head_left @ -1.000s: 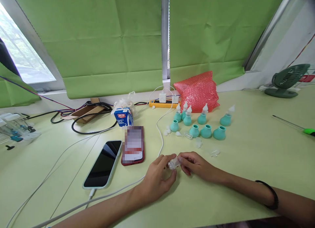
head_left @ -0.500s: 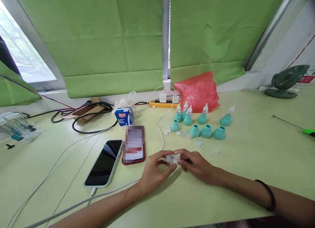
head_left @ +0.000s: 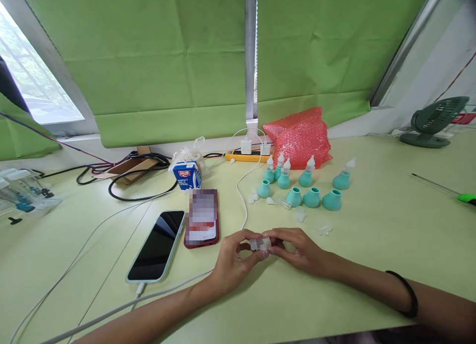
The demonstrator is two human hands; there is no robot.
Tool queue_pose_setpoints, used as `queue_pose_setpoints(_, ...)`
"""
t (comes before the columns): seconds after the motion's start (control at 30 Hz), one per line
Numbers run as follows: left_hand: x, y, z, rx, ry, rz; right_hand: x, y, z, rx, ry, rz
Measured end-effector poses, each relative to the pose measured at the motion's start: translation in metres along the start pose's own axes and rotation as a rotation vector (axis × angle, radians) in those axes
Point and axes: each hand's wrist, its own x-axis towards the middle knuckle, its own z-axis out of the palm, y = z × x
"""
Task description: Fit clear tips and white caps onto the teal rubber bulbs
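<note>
Between the fingertips of my left hand and my right hand is a small clear plastic piece, lying roughly level above the table. My left thumb and fingers pinch its left part; my right fingers close on its right end. Beyond my hands stand several teal squeeze bulbs. Some, such as one teal bulb, have a bare open neck; others, like the far right bulb, carry a clear nozzle with a pointed tip. Loose clear parts and small white tips lie near the bulbs.
Two phones, one black-screened and one in a red case, lie left of my hands. A white cable crosses beside my left arm. Farther back are a milk carton, a power strip and red bubble wrap. A screwdriver lies right.
The clear piece has turned a little between my fingers and now lies more level. Both hands shift only slightly; the bulbs and loose parts stay where they were.
</note>
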Motion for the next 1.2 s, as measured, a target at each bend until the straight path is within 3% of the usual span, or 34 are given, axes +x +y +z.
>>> queue_pose_setpoints(0.2, -0.001, 0.001, 0.000, -0.026, -0.017, -0.006, -0.001, -0.002, 0.000, -0.013, -0.013, -0.029)
queue_pose_setpoints(0.37, 0.000, 0.003, 0.000, 0.112, 0.021, 0.053, -0.001, -0.002, 0.002, 0.002, 0.015, 0.030)
queue_pose_setpoints(0.6, -0.001, 0.004, 0.000, 0.067, -0.002, 0.049, 0.001, -0.002, 0.001, 0.002, 0.007, 0.080)
queue_pose_setpoints(0.93, -0.002, 0.006, 0.000, 0.083, -0.009, 0.026, 0.001, -0.003, 0.000, -0.011, -0.001, -0.021)
queue_pose_setpoints(1.03, -0.003, 0.007, 0.001, 0.142, 0.051, 0.033, 0.002, -0.001, -0.011, -0.192, 0.128, -0.105)
queue_pose_setpoints(1.13, -0.003, 0.006, 0.001, 0.159, 0.073, 0.042, 0.008, 0.008, -0.033, -0.563, 0.340, -0.143)
queue_pose_setpoints(1.2, -0.003, 0.005, 0.001, 0.163, 0.067, 0.068, 0.012, 0.017, -0.048, -0.824, 0.454, -0.056)
